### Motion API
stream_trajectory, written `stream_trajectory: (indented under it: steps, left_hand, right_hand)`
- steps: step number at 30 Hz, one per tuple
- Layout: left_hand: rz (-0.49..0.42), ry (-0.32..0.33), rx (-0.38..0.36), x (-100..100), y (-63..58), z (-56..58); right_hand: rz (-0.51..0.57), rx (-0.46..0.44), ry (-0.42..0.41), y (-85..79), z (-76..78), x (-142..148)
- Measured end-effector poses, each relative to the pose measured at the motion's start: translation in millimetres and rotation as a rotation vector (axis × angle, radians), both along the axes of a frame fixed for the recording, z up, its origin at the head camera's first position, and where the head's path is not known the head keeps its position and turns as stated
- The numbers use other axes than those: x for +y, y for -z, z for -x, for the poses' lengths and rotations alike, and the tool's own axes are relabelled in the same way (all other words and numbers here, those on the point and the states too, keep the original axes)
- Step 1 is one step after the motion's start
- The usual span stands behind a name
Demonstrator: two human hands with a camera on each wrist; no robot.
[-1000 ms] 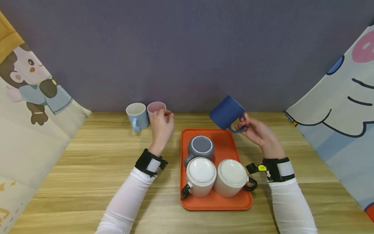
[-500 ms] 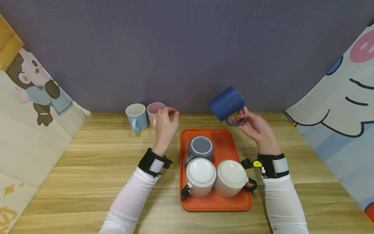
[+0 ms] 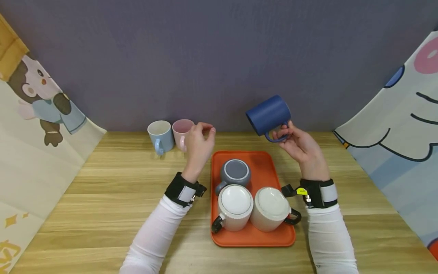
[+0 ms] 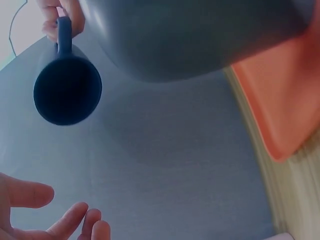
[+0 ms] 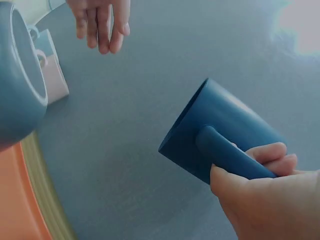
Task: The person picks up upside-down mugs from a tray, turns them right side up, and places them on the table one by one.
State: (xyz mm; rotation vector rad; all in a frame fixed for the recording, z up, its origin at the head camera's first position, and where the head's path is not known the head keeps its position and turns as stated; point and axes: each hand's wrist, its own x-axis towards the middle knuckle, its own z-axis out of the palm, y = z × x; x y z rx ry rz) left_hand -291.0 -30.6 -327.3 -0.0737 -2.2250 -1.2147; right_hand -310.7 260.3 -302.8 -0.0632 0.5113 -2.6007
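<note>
My right hand (image 3: 301, 148) grips a dark blue mug (image 3: 268, 114) by its handle, in the air over the far end of the orange tray (image 3: 263, 160). The mug is tilted, its mouth toward the left and its base up to the right. In the right wrist view the thumb and fingers (image 5: 272, 155) wrap its handle. My left hand (image 3: 200, 150) is raised near the pink mug (image 3: 181, 127), fingers loosely bent and holding nothing. Its thumb and fingertips show apart in the left wrist view. A light blue mug (image 3: 161, 133) stands upright beside the pink one.
On the tray a grey mug (image 3: 236, 169) and two white mugs (image 3: 236, 199) (image 3: 272, 203) with black handles stand upside down. A grey wall (image 3: 219, 68) rises behind the wooden table (image 3: 102, 198), with printed cloths (image 3: 58, 125) at both sides.
My right hand has raised the dark blue mug and tipped its base further up. My left hand has moved right, away from the pink mug, uncovering its handle.
</note>
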Motion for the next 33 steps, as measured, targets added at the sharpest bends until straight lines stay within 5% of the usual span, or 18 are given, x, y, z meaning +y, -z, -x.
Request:
stream_trajectory:
  steps: [10,33]
  left_hand:
    - [-0.095,0.083,-0.023,11.3,-7.8,-4.5]
    - [-0.139,0.209,-0.159,33.1,-22.4,-6.8]
  right_hand:
    - [0.042,-0.075,0.039,-9.7,-5.1,-14.5]
    - [0.244,-0.282,0.005,-14.6,-7.1,-34.3]
